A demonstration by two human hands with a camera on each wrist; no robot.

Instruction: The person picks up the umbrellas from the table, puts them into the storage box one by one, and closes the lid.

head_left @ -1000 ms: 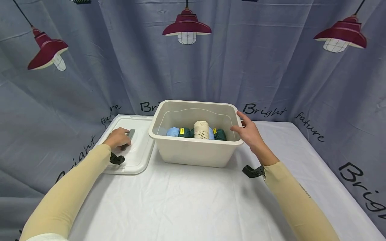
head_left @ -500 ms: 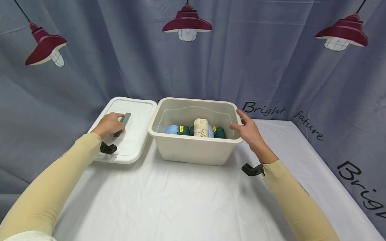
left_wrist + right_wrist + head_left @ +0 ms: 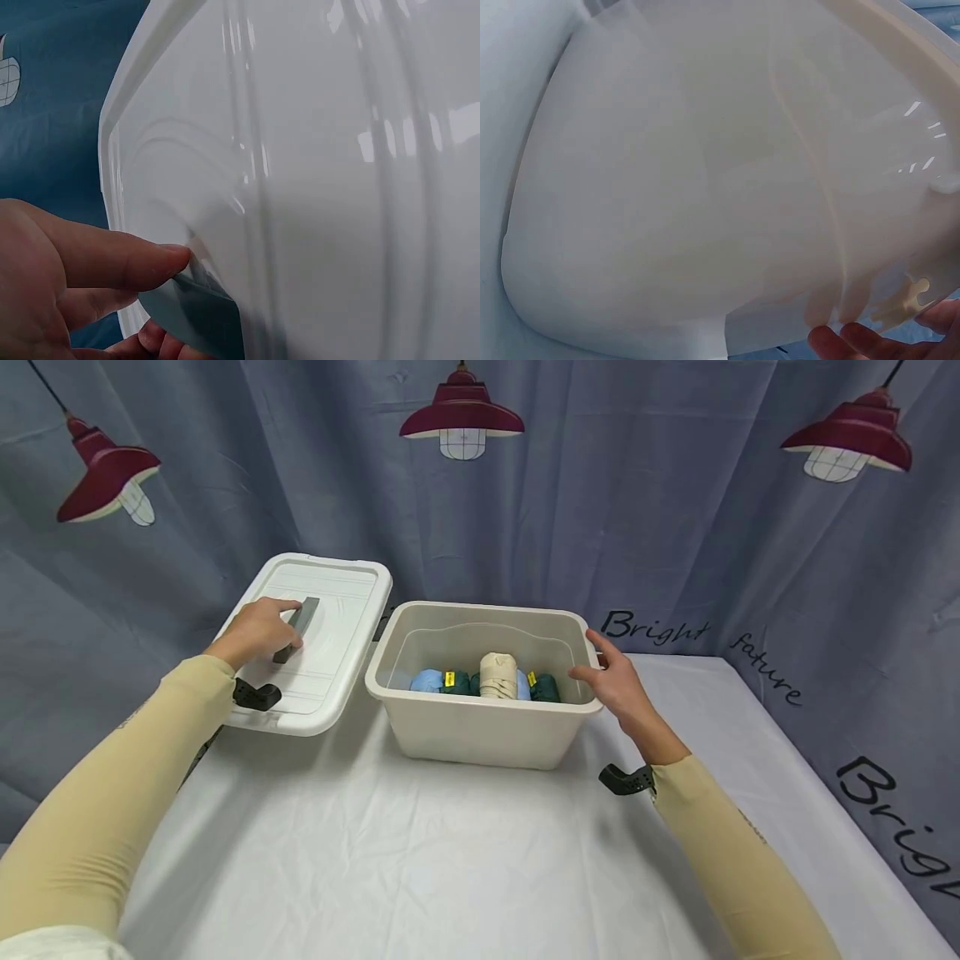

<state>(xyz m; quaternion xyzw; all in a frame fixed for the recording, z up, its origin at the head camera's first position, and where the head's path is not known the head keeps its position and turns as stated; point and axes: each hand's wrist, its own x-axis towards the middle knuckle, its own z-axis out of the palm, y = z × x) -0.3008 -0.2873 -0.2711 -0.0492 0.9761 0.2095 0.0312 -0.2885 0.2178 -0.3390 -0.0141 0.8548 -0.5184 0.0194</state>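
Observation:
My left hand [image 3: 258, 631] grips the grey handle [image 3: 297, 628] on top of a white plastic lid [image 3: 330, 639]. The lid is raised off the table and tilted, left of the bin. In the left wrist view, the thumb and fingers [image 3: 161, 266] pinch the handle from both sides. A beige storage bin [image 3: 480, 735] stands uncovered at the middle. My right hand [image 3: 618, 685] holds its right end at the rim, with fingertips [image 3: 829, 341] against the outer wall in the right wrist view.
Inside the bin lie rolled bundles: a cream one [image 3: 498, 677] upright in the middle, with light blue [image 3: 427, 681] and dark green [image 3: 545, 688] ones around it. A white cloth covers the table [image 3: 450, 852]. Grey-blue curtains [image 3: 637, 527] hang behind and at both sides.
My left hand has lifted the lid off the table, up and slightly leftward, and the lid has tilted. My right hand and the bin have stayed in place.

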